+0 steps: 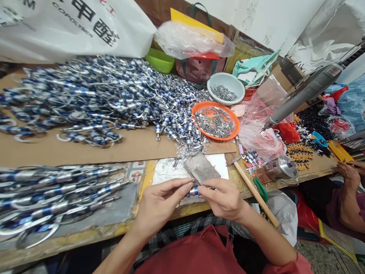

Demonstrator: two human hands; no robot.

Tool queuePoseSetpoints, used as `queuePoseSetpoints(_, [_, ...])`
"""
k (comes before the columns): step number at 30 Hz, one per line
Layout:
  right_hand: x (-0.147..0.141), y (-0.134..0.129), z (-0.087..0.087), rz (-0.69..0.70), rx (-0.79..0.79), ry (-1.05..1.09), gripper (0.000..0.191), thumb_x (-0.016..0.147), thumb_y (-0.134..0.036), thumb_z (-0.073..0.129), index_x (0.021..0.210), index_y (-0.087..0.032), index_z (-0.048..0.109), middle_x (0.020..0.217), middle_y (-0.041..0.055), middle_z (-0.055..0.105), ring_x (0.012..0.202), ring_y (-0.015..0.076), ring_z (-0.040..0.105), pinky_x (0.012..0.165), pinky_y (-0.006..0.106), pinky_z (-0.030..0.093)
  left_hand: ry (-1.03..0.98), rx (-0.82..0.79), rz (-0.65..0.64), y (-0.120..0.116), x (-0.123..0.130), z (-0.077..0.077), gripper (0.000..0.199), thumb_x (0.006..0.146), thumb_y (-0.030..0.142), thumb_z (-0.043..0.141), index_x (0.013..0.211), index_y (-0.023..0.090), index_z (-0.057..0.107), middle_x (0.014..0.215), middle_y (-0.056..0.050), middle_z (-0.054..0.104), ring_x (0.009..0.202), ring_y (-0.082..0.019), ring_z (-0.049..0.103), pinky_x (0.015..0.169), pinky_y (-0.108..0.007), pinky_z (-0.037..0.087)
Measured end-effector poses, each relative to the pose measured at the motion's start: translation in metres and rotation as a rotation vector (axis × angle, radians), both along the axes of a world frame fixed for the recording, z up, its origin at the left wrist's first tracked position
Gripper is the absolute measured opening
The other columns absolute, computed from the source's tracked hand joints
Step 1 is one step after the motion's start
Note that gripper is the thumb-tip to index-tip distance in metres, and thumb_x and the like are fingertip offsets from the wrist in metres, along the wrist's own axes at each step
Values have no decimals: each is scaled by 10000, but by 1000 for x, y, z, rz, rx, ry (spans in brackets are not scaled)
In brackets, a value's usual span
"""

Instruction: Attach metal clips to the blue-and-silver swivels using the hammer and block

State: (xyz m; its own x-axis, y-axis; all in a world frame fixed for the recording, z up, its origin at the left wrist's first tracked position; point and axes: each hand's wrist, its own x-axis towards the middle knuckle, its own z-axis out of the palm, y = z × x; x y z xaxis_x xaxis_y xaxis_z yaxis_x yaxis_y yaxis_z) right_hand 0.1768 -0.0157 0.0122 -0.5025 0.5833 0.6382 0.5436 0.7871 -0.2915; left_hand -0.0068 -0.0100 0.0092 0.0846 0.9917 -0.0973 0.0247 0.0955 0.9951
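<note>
A small blue-and-silver metal part [193,191] is pinched at its two ends between my left hand [164,198] and my right hand [224,198]. Its ends are hidden under my fingers, and I cannot make out its exact kind. Just beyond my fingertips, a grey metal block [202,167] lies on a white sheet [224,161]. Small flat silver links [185,150] are scattered behind the block. To the right, a hammer [253,190] with a wooden handle rests across the table edge, its head toward the block.
A big heap of blue-and-silver parts [108,91] covers the cardboard at left, with more in rows [51,194] nearer. An orange plate [238,131] holds links; a pale bowl [212,89] holds metal pins. A grey power tool [308,93] hangs at right. Another person's hands [348,175] are far right.
</note>
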Motion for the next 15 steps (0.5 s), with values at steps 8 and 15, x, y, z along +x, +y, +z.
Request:
queuePoseSetpoints(8, [6, -4, -10, 20, 191, -78, 275, 813, -85, 454, 1038, -132, 603, 928, 121, 670, 756, 166, 619, 599, 276, 497, 266, 491, -133, -2, -7, 6, 355, 758, 184, 571, 1099, 247, 646, 948, -47, 726, 865, -202, 669, 837, -312, 518])
queuePoseSetpoints(15, [2, -9, -6, -25, 49, 48, 227, 782, -59, 533, 965, -145, 635, 882, 98, 682, 736, 144, 633, 606, 244, 515, 129, 470, -193, -1, -10, -4, 444, 779, 136, 568, 1194, 297, 567, 885, -11, 724, 811, -154, 664, 804, -263, 507])
